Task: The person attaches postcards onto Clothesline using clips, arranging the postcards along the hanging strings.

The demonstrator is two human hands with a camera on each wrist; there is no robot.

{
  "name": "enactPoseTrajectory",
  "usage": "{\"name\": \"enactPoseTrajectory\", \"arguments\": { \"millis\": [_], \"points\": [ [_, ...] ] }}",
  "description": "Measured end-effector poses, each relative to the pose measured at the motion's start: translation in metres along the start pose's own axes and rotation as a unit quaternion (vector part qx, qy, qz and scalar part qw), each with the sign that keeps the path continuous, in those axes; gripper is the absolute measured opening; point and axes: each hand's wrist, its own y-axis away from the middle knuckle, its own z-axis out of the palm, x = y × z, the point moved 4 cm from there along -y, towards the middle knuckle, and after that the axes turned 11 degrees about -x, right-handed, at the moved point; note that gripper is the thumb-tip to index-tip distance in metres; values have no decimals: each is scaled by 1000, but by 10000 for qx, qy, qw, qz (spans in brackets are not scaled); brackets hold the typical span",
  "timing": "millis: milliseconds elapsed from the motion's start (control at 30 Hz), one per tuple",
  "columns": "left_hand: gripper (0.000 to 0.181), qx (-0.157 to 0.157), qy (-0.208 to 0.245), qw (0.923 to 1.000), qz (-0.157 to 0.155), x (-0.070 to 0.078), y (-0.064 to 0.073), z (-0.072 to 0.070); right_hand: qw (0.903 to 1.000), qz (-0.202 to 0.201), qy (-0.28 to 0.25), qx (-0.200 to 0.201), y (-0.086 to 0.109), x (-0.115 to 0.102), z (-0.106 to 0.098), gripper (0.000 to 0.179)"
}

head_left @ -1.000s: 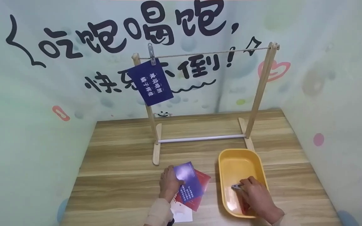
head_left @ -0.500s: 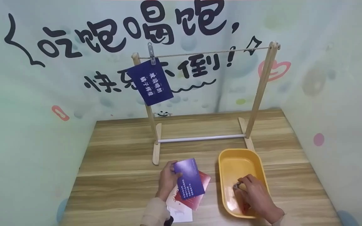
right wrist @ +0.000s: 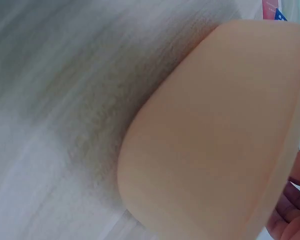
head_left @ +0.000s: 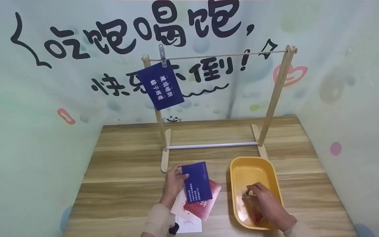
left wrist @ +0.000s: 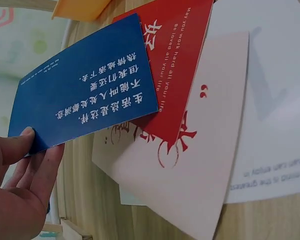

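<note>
Between thumb and fingers, my left hand (head_left: 173, 186) pinches a dark blue card (head_left: 197, 182) with white text by its left edge, raised above the table. Under it lie a red card (left wrist: 177, 60), a pale card with red writing (left wrist: 210, 110) and a white card (head_left: 189, 224), overlapping. My right hand (head_left: 270, 205) is inside the yellow tray (head_left: 233, 184), its fingers holding a small grey clothespin (head_left: 245, 194). Something reddish (head_left: 258, 218) shows beneath that hand. In the right wrist view, the tray's outer wall (right wrist: 215, 125) hides most of the hand.
Behind stands a wooden frame (head_left: 276, 95) with a string (head_left: 222, 56) across its top. A clothespin (head_left: 162, 56) holds another dark blue card (head_left: 161, 85) near the string's left end. A white rod (head_left: 212, 145) joins the feet. Printed walls enclose the wooden table (head_left: 120, 184).
My left hand has lifted the blue card off the pile and tilted it, uncovering more of the cards below. My right hand stays in the tray, the clothespin turning slightly in its fingers.
</note>
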Motion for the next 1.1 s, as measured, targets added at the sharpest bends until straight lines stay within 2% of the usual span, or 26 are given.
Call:
{"name": "enactPoseTrajectory", "arguments": {
  "millis": [133,333,467,600,733,867,1100],
  "points": [
    [36,-51,-12,9995,296,14,-4,0,9987,-416,246,151,-4,-3,-6,27],
    [34,-21,-471,9973,570,30,-3,1,9899,-1017,771,618,-11,-9,-17,31],
    [33,36,-697,9947,760,39,-2,1,9886,-1150,841,495,-19,-14,-25,29],
    [34,-113,-955,9912,908,47,-2,1,9875,-1248,880,403,-27,-21,-33,27],
    [34,-324,-1102,9896,861,56,-2,-2,9817,-1517,1031,511,-36,-29,-41,25],
    [32,-549,-1056,9900,760,65,-3,-6,9746,-1791,1188,623,-46,-39,-51,26],
    [33,-812,-1025,9873,901,79,-5,-9,9710,-1927,1275,613,-61,-53,-70,26]
  ]
}}
